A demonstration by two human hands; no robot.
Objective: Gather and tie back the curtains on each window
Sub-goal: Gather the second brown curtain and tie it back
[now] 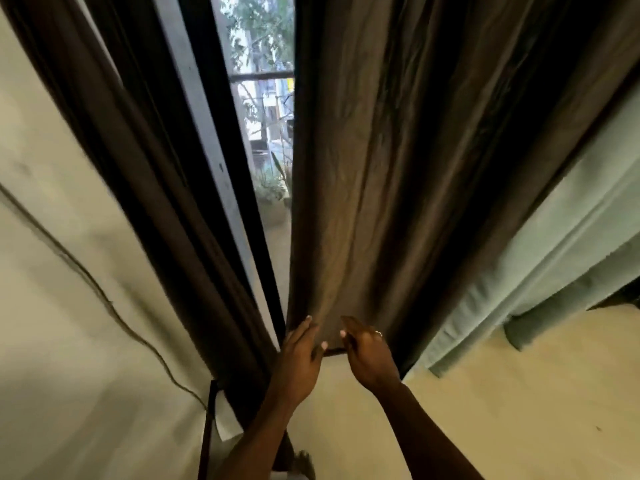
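Observation:
A brown curtain panel (398, 161) hangs in front of me on the right of a narrow strip of window glass (266, 133). A second brown panel (138, 140) hangs at the left, bunched against the wall. My left hand (299, 355) and my right hand (367, 351) meet at the bottom hem of the right panel. Fingers of both hands touch the cloth at the hem, thumbs apart. Whether either hand pinches the fabric cannot be told. My right hand wears a ring.
A pale green curtain (540, 258) hangs to the right of the brown one. A cream wall (52, 271) with a thin cable (114, 313) runs down the left. A dark window frame (239, 188) stands between the panels. A dark stand (207, 427) sits at the bottom left.

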